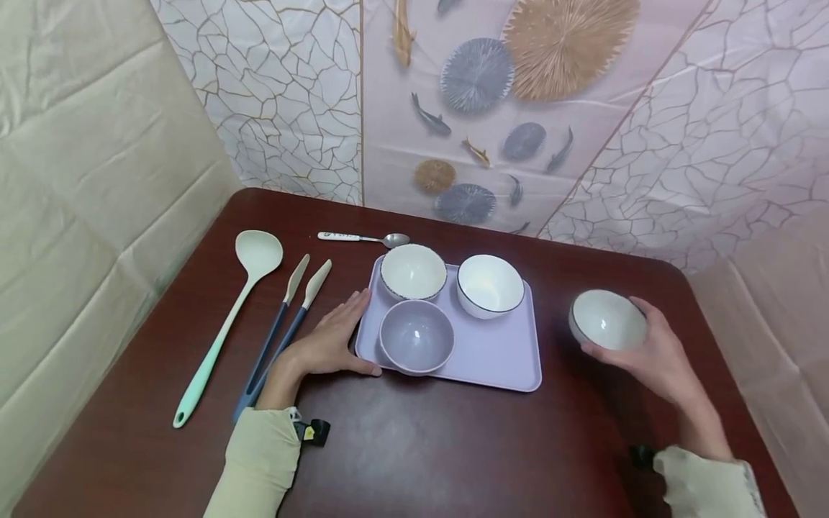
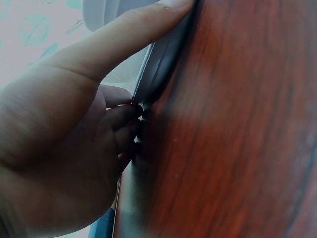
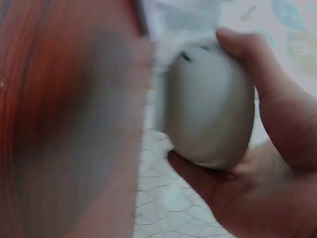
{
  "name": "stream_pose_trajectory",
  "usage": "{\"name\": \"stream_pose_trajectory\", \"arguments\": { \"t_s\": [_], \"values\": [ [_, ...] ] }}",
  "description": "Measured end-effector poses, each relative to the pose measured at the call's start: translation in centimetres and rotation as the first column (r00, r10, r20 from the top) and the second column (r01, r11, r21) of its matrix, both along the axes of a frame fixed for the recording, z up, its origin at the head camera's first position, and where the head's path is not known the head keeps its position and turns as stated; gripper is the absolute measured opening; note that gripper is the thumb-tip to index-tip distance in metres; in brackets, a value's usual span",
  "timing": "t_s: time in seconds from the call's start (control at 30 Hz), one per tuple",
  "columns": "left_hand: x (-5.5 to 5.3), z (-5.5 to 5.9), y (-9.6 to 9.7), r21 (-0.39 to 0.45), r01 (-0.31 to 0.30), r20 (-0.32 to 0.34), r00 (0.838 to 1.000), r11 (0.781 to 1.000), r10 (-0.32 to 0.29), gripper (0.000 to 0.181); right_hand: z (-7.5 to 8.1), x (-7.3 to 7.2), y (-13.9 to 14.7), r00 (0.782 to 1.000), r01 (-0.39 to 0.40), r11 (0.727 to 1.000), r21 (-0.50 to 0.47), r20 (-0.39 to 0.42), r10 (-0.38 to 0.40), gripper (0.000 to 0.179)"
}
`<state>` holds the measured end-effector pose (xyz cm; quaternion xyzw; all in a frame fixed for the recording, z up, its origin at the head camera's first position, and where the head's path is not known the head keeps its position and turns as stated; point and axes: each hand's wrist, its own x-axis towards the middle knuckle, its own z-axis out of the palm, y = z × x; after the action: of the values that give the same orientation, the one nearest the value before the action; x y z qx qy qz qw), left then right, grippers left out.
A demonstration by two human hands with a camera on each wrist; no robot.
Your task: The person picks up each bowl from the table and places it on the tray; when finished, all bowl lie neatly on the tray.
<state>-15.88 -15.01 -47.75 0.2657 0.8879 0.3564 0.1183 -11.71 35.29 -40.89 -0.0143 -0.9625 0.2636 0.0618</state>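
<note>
My right hand (image 1: 667,352) grips a white bowl (image 1: 607,320) by its side, thumb at the near side and fingers round the far side. This bowl is tilted and raised over the table's right part; in the right wrist view the bowl (image 3: 210,104) is blurred. My left hand (image 1: 330,338) rests at the near left corner of a lilac tray (image 1: 499,360), its extended fingers along the left edge and thumb along the front edge. On the tray stand a grey bowl (image 1: 417,338), a white bowl (image 1: 413,272) behind it, and another dark-rimmed white bowl (image 1: 490,284) on the right.
A white-headed ladle (image 1: 259,255) with a green handle lies at the far left of the dark wooden table (image 1: 414,446). Blue-handled tongs (image 1: 275,334) lie between ladle and tray, partly behind my left wrist. A spoon (image 1: 363,237) lies behind the tray. Patterned cloth walls surround the table.
</note>
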Motion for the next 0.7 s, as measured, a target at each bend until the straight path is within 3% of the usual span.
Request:
{"name": "stream_pose_trajectory", "arguments": {
  "t_s": [0.07,0.17,0.3,0.43,0.7],
  "values": [
    [-0.1,0.1,-0.1,-0.007,-0.007,-0.004,1.0,1.0,0.007,0.128,0.9,1.3,-0.3,0.995,-0.09,0.996,-0.018,0.039,0.091,0.108],
    [-0.2,0.2,-0.4,-0.01,-0.027,-0.009,1.0,1.0,0.027,0.128,1.5,2.6,-2.1,0.97,-0.224,0.97,-0.096,0.075,0.231,0.1],
    [-0.2,0.1,-0.7,-0.001,-0.036,-0.009,0.999,0.999,0.036,0.128,0.3,3.0,-6.3,0.938,-0.321,0.918,-0.233,0.054,0.342,0.099],
    [-0.2,-0.3,-0.5,0.003,-0.034,-0.008,0.999,0.999,0.034,0.128,-1.4,2.3,-10.3,0.939,-0.326,0.903,-0.281,0.013,0.343,0.104],
    [-0.1,-0.3,0.2,0.019,-0.035,-0.002,0.999,0.999,0.035,0.128,-3.7,1.0,-13.3,0.958,-0.285,0.934,-0.217,-0.073,0.276,0.115]
  ]
}}
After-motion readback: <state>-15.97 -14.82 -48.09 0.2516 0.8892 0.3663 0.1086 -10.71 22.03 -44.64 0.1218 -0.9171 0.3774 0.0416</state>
